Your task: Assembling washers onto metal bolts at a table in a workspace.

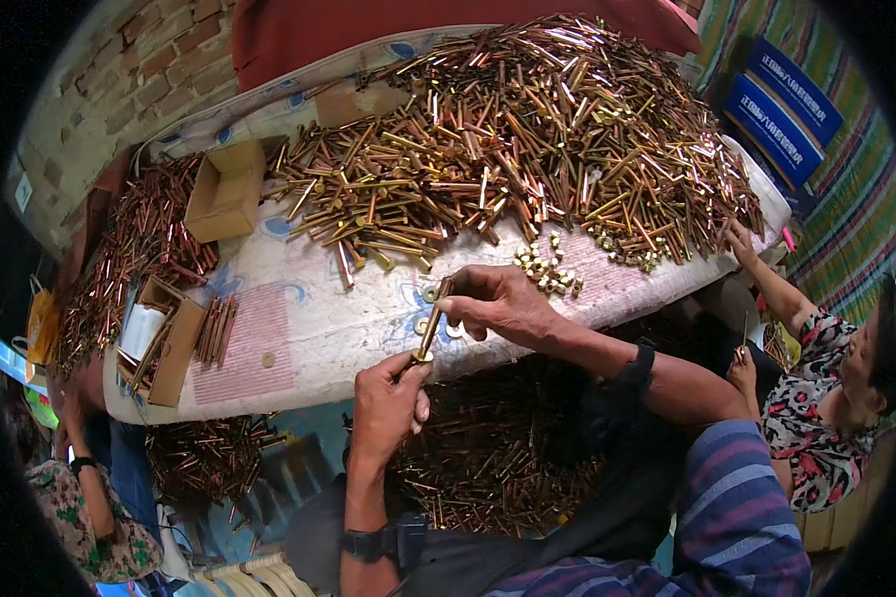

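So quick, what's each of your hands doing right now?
Left hand: closed on the lower end of a brass bolt.
Right hand: pinching the same bolt's upper end.

The left hand [388, 403] pinches the lower end of a brass bolt [431, 323], and the right hand [498, 298] grips its upper end. Just beyond the right hand lie loose brass nuts [548, 269] and a big bolt heap [528, 139] on the padded counter [299, 328]. Left of both hands sit cardboard boxes [224, 189].
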{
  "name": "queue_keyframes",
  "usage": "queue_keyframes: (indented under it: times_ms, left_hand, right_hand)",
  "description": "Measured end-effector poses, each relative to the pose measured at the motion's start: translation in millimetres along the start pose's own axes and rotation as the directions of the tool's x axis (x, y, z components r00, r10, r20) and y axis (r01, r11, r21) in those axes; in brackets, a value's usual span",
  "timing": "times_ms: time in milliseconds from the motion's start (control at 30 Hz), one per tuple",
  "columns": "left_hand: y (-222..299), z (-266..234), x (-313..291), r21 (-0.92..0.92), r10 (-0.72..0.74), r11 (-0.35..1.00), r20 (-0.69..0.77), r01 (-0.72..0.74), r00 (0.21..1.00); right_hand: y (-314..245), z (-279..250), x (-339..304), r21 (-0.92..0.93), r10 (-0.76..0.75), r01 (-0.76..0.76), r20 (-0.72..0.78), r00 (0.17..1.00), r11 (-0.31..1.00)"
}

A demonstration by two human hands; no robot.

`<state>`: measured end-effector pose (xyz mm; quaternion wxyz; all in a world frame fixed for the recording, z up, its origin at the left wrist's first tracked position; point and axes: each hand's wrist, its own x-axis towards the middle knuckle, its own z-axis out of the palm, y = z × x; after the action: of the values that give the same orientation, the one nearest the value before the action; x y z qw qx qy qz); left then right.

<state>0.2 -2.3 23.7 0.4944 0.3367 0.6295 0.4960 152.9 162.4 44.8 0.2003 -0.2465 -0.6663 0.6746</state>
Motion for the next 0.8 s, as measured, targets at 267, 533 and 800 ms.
queue_keyframes:
  times_ms: [267, 533, 800]
  left_hand:
    - [-4.4, -5.5, -0.5, -0.075, -0.026, 0.997, 0.087, 0.033, 0.996]
    - [-1.7, 4.4, 0.9, 0.012, 0.049, 0.999, -0.007, -0.049, 0.999]
    - [1.4, -1.5, -3.4, -0.158, 0.017, 0.987, 0.073, -0.005, 0.997]
  right_hand:
    - [-0.4, -0.5, -4.6, -0.036, -0.036, 0.038, 0.049, 0.998, 0.999]
    - [-11.3, -6.6, -10.9, -0.144, -0.022, 0.024, 0.02, 1.0, 0.989]
    - [0.0, -8.8, -6.5, -0.07, -0.006, 0.011, 0.064, 0.998, 0.997]
